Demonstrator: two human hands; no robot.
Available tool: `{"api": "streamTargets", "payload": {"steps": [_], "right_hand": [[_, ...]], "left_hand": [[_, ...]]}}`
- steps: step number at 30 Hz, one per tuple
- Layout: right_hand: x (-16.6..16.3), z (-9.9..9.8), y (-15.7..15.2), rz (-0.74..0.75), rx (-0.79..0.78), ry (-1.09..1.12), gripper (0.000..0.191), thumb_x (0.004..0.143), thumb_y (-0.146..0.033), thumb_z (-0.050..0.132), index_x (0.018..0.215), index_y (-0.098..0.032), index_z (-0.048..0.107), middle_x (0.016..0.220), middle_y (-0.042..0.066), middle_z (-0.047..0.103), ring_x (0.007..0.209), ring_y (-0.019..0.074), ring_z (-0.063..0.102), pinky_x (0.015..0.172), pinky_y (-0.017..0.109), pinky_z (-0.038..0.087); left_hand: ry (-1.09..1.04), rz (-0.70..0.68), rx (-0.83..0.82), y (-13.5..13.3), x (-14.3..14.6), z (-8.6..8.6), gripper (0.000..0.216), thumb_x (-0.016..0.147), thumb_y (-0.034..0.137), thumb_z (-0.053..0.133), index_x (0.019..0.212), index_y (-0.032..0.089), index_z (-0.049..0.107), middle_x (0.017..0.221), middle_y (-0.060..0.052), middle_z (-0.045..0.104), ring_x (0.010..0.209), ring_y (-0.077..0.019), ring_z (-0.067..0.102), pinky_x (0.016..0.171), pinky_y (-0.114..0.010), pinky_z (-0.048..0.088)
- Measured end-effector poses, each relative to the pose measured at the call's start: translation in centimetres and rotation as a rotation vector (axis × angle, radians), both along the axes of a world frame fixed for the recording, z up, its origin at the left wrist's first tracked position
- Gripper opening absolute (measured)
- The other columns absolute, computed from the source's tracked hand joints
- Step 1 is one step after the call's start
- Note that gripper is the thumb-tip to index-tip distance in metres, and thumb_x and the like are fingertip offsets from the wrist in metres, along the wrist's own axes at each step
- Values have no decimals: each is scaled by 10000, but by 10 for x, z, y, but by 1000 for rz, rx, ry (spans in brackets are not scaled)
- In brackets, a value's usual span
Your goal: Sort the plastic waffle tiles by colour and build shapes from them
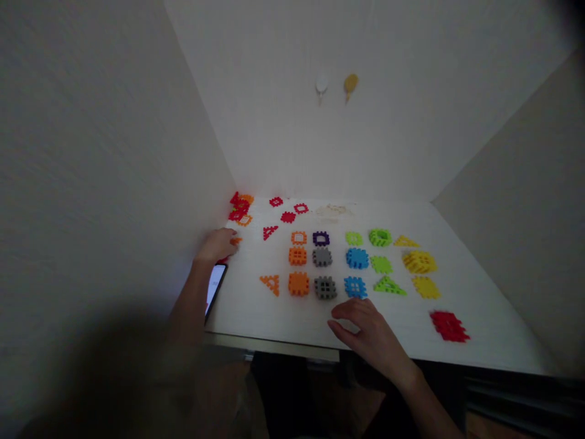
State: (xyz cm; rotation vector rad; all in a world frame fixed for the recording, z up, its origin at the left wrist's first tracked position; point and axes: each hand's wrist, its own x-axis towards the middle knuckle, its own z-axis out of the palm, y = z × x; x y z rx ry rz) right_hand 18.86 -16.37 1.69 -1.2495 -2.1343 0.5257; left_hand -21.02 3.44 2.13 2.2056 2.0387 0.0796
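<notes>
At the left of the table, my left hand point(217, 244) has its fingertips closed on a small orange building piece point(236, 241), mostly covered by the fingers. A bit of red shows under that hand. My right hand point(360, 324) hovers by the front edge with thumb and fingers apart, holding nothing. Just beyond it lie a blue window piece point(355, 286) and a dark grey window piece point(325, 287). Sorted by colour across the middle are orange pieces point(298, 284), blue pieces point(357, 258), green pieces point(381, 264) and yellow pieces point(419, 262).
A mixed pile of red and orange pieces point(239, 207) sits in the back left corner. Several red pieces point(287, 217) lie nearby. Red pieces point(449, 326) rest at the front right. A lit phone point(214, 286) lies beside my left forearm. Walls enclose the white table point(274, 320).
</notes>
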Motion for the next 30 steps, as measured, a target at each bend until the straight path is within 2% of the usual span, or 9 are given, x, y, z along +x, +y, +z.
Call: {"api": "streamTargets", "payload": {"steps": [3,7,12,16,18,20,24,27,30], "right_hand": [[0,4,-4,0,-13,22,85,838,-307,593,876,-261,654,863,38,691,833,211,627,795,403,468],[0,8,-8,-4,-42,37,70,838,-304,595,860,-270,652,854,31,690,831,206,622,797,400,465],[0,4,-12,-20,-70,33,80,841,-324,587,846,-273,649,859,18,690,832,202,622,817,397,453],[1,-1,-14,-21,-56,44,125,851,-355,563,837,-266,649,842,17,689,816,193,625,796,373,461],[1,-1,-14,-19,-60,43,143,858,-362,550,825,-267,652,827,13,689,803,188,629,778,361,465],[0,-1,-15,-21,-69,43,138,859,-352,551,819,-269,654,819,6,689,799,185,629,777,359,464],[-7,1,-18,-3,-87,74,117,857,-325,564,813,-267,655,824,8,694,796,181,624,779,363,462],[-16,5,-18,33,-101,99,119,859,-322,560,819,-268,659,825,10,698,797,180,627,784,364,469],[-29,10,-15,66,-101,135,98,852,-302,568,843,-270,660,824,7,699,805,174,632,799,359,481]], "left_hand": [[19,-13,-84,10,-1,1,370,663,222,605,1024,145,639,1073,-161,653,935,-258,621,828,-329,447],[-23,-39,-113,16,1,3,275,649,214,609,911,148,659,903,-144,680,800,-257,638,745,-340,459],[-7,-45,-58,23,4,6,372,611,233,638,976,162,649,973,-138,669,864,-285,630,781,-356,462],[-45,-71,48,16,13,17,367,647,279,634,993,159,650,1018,-129,660,910,-272,610,841,-376,454],[-161,-87,107,4,23,27,373,672,308,626,1011,154,644,1016,-115,658,913,-250,604,850,-364,456],[-369,-79,130,-14,36,38,381,678,338,626,1014,158,633,979,-85,660,879,-220,608,809,-334,475],[-862,-100,-3,-58,68,52,269,669,325,643,883,165,609,795,-21,626,697,-137,583,643,-249,473],[-1170,-42,-135,-90,90,49,237,704,361,638,822,167,570,726,-14,593,555,-89,513,502,-208,419],[-1327,78,-243,-114,109,37,261,724,402,640,803,170,549,701,-7,583,505,-74,492,446,-193,389]]}}
